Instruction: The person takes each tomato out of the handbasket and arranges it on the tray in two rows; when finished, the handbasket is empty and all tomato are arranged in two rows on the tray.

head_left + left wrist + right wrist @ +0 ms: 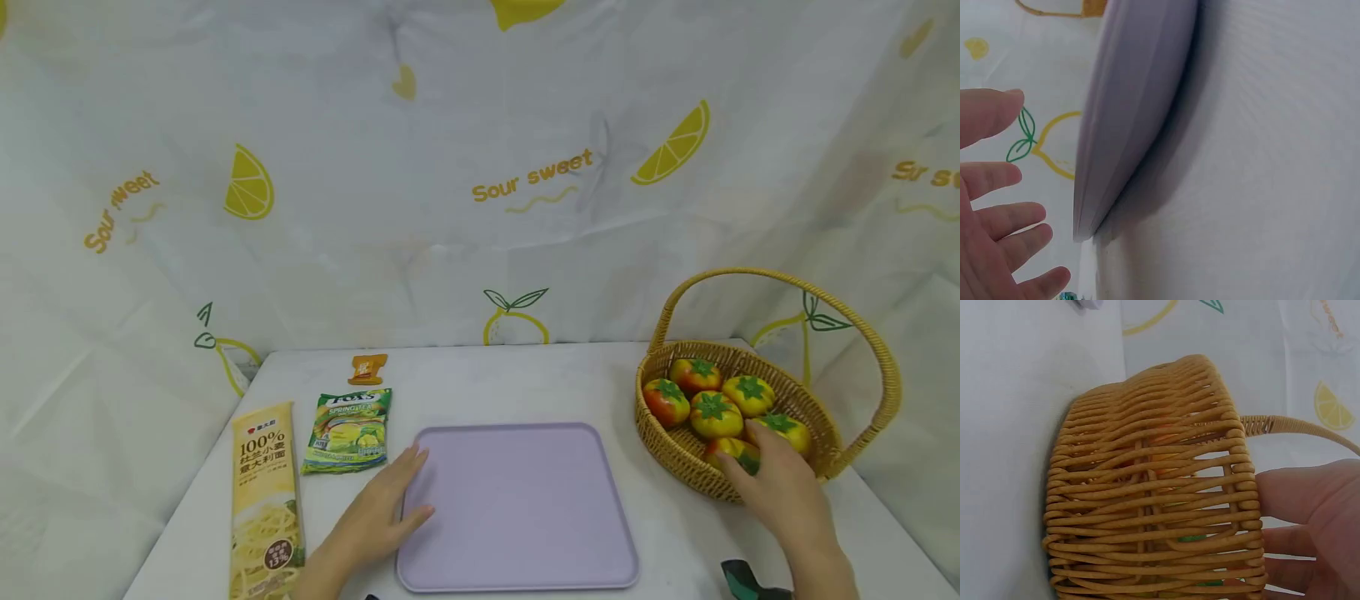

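My right hand (783, 479) reaches over the near rim of a wicker basket (678, 458). Its thumb and fingers close around the nearest persimmon (731, 452), a red and yellow fruit with a green leafy top; the basket wall partly hides the fingertips in the right wrist view. Several more persimmons (715, 414) lie in the basket. By the left edge of a pale purple tray (517, 508) is my left hand (378, 508), fingers spread, with the fingertips overlapping the rim in the head view. In the left wrist view its fingers (1013, 219) hold nothing.
Left of the tray lie a long pasta packet (266, 500), a green Fox's candy bag (348, 429) and a small orange-brown wrapped piece (367, 369). The basket's tall arched handle (757, 271) rises above the fruit. A printed cloth (420, 208) hangs behind the table.
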Available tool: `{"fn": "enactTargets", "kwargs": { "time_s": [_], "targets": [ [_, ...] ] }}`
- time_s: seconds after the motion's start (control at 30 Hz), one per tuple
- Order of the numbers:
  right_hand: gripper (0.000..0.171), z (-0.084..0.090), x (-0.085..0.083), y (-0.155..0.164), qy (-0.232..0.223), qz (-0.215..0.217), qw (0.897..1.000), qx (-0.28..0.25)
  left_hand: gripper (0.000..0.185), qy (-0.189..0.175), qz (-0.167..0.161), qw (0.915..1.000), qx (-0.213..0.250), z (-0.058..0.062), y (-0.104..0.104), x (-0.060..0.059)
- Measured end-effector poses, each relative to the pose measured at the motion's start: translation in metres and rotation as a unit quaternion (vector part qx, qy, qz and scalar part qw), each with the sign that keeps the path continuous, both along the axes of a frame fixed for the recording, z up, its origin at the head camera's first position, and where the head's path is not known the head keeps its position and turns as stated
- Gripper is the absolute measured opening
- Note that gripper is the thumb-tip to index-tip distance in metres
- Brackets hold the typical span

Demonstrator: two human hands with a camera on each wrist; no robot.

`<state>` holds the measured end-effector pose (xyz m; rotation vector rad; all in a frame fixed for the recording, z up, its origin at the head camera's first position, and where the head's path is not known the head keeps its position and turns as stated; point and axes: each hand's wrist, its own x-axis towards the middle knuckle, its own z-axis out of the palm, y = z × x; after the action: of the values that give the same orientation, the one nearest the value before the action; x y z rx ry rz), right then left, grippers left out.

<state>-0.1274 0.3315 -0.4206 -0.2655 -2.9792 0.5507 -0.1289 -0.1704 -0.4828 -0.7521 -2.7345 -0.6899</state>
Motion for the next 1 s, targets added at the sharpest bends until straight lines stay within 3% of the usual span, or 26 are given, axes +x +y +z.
{"fn": "enactTargets", "kwargs": {
  "time_s": [0.13, 0.3, 0.6, 1.0],
  "targets": [
    [0.088, 0.005, -0.003, 0.008, -0.040, -0.003, 0.999, -0.008, 0.064, -0.054, 0.002, 0.9977, 0.041, -0.006, -0.001, -0.001],
    [0.094, 0.010, -0.008, 0.014, -0.082, 0.008, 0.996, -0.020, 0.062, -0.085, 0.010, 0.9937, 0.072, -0.012, -0.003, -0.003],
    [0.086, 0.019, -0.022, 0.019, -0.099, 0.049, 0.994, 0.002, 0.062, -0.071, 0.005, 0.9942, 0.080, -0.019, -0.010, -0.005],
    [0.088, 0.019, -0.027, 0.022, -0.171, 0.025, 0.985, -0.007, 0.068, -0.076, -0.014, 0.9930, 0.090, -0.031, -0.015, -0.007]
  ]
}}
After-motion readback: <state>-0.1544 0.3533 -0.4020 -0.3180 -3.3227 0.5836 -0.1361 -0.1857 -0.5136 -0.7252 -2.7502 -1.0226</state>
